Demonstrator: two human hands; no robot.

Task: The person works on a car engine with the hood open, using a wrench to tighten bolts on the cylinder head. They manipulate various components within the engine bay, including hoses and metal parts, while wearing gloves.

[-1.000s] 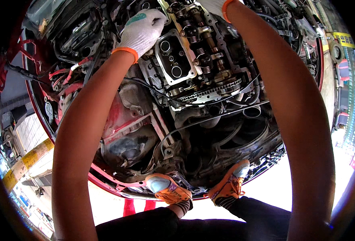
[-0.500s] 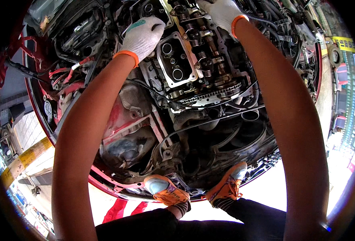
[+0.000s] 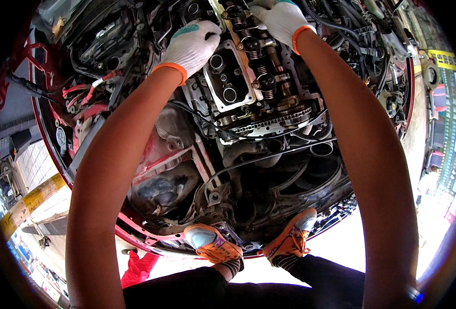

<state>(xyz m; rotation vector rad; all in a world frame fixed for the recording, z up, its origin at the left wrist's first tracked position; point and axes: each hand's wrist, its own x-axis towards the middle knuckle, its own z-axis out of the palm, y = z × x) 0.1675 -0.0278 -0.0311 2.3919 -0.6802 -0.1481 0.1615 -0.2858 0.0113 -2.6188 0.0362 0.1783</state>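
Note:
Both my hands wear white knit gloves with orange cuffs, over the open top of a car engine. My left hand [image 3: 194, 45] is closed beside the metal-framed opening [image 3: 229, 77] at the engine's left; what its curled fingers hold, if anything, is hidden. At the upper edge, my right hand [image 3: 279, 21] bends its fingers in at the far end of the valve springs [image 3: 262, 77] and camshaft [image 3: 277, 59]. Those fingers look closed, but anything in them does not show. A timing chain [image 3: 274, 125] runs across the engine's near end.
Black hoses [image 3: 331, 23] crowd the right side of the bay. A thin black cable [image 3: 274, 154] crosses the near part. My orange shoes [image 3: 217, 244] are at the car's front edge. Behind, at lower left, a person's red trouser leg [image 3: 138, 268] shows. A yellow beam [image 3: 32, 203] stands left.
My left hand has shifted slightly right, toward the engine's middle. My right hand has moved a little left and down, its fingers more bent. The red clothing at lower left has moved left.

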